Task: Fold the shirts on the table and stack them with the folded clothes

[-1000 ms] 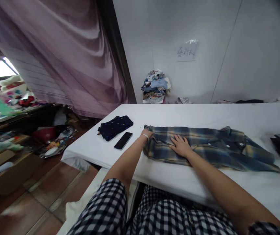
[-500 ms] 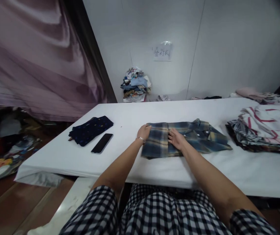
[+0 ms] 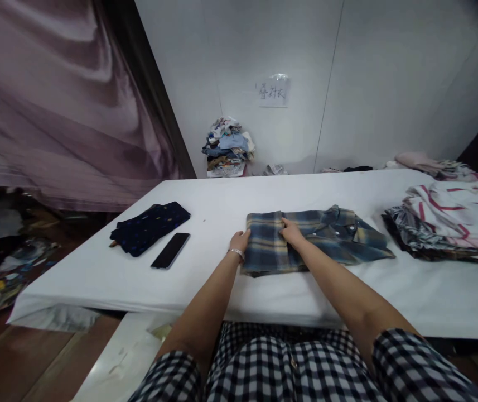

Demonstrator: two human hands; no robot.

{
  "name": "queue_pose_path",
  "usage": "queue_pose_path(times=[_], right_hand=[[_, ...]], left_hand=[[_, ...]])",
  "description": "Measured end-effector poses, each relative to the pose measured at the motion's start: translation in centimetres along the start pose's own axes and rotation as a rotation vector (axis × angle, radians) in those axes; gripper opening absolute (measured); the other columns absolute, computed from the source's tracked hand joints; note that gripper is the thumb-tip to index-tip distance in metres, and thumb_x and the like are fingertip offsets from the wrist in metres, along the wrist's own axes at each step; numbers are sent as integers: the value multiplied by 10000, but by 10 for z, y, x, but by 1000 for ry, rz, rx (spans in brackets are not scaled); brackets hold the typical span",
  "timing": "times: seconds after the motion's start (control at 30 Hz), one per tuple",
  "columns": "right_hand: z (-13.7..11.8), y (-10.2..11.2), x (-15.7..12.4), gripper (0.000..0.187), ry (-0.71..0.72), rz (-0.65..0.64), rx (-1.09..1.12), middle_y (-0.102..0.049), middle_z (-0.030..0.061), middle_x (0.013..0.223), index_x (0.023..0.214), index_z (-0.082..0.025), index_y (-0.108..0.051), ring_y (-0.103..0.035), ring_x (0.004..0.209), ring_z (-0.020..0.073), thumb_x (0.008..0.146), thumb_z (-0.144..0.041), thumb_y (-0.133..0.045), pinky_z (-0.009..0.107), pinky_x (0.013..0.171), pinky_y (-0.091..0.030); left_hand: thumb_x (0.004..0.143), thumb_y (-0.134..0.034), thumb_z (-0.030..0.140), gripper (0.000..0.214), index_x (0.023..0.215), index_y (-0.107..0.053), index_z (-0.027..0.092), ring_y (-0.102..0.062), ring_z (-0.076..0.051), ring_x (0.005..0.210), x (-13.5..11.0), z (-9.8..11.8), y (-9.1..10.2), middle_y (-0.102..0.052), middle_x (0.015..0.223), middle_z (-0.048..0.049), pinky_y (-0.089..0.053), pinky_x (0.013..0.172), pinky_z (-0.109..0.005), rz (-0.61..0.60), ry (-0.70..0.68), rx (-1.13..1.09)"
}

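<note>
A blue, grey and tan plaid button-up shirt (image 3: 326, 234) lies flat on the white-covered table in front of me, its collar toward the right. Its left part is doubled over into a flat panel. At the left fold edge, my left hand (image 3: 239, 242), with a bracelet on the wrist, has its fingers closed at the cloth. My right hand (image 3: 292, 232) pinches the panel's inner edge near the middle of the shirt, fingers bent. Fingertips of both hands are partly hidden.
Left of the shirt lie a black phone (image 3: 170, 250) and a folded dark navy garment (image 3: 150, 228). A stack of folded clothes (image 3: 456, 218) sits at the right. Another clothes pile (image 3: 228, 146) stands beyond the table's far edge, below a paper sign (image 3: 274, 92) on the wall.
My left hand has slid down along the shirt's left edge toward me. My right hand has shifted slightly up and left on the panel's edge. The view has turned a little.
</note>
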State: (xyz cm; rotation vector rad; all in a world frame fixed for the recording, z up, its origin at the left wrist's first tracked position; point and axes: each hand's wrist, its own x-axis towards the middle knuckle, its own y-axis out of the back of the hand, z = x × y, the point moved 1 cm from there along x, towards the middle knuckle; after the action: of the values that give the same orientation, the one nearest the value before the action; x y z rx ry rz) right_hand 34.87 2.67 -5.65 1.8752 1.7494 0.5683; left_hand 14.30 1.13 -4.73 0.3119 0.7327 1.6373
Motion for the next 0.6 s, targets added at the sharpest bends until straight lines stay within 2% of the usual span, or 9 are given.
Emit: queue_pose_path(times=[0.07,0.13,0.2,0.23,0.3,0.4,0.5,0.6], right_hand=[[-1,2,-3,725,5,8,-28,-518,86,1360,1454,-173,-332,-487,1238,254,738,-179,-451,413,1015,-395],[-7,1,-8,711,57,43,-93,-360,82,1480,1462,-168,-313,-325,1358,247,769,-218,-464,405,1092,-294],[-15,-3,-16,676,187,83,-225,-185,78,1550,1466,-145,-297,-140,1425,237,826,-295,-457,386,1138,-183],[-18,-7,-20,666,255,77,-306,-146,85,1559,1469,-132,-285,-92,1433,236,858,-348,-439,381,1145,-148],[-21,-17,-26,672,319,-5,-456,-171,118,1550,1467,-111,-276,-96,1431,245,900,-454,-389,392,1141,-124],[-18,-29,-30,685,256,-143,-559,-240,149,1525,1449,-101,-313,-157,1417,260,914,-526,-348,419,1132,-114],[-18,-29,-29,669,234,-162,-564,-241,153,1524,1439,-110,-336,-163,1413,271,912,-521,-361,442,1130,-103],[-25,-20,-33,680,190,-117,-488,-226,161,1527,1450,-101,-312,-153,1418,280,904,-499,-387,433,1133,-120]], left_hand=[[821,-540,512,564,1202,-586,99,-575,-246,1138,2,-4,-1,-614,1234,-166,-434,867,-274,-10,-7,3],[790,-584,507,543,1166,-613,117,-595,-248,1107,4,-6,-5,-644,1187,-153,-445,844,-275,-19,-13,7],[781,-605,478,470,1100,-651,136,-623,-247,1051,6,-6,-9,-683,1108,-136,-459,817,-281,-33,-17,9],[784,-607,458,425,1065,-667,145,-636,-244,1020,6,-6,-10,-697,1070,-128,-465,806,-285,-42,-19,10],[789,-606,411,348,1016,-684,159,-652,-237,971,7,-6,-12,-713,1017,-112,-474,790,-288,-54,-22,12],[787,-609,349,308,1008,-681,147,-659,-229,943,7,-5,-12,-712,1014,-115,-480,776,-285,-55,-27,16],[797,-590,314,300,1002,-674,112,-667,-213,904,4,-2,-10,-710,1009,-130,-485,750,-266,-60,-34,6],[812,-559,304,270,969,-680,119,-672,-189,845,-1,3,-4,-723,955,-107,-486,713,-244,-67,-46,-14]])
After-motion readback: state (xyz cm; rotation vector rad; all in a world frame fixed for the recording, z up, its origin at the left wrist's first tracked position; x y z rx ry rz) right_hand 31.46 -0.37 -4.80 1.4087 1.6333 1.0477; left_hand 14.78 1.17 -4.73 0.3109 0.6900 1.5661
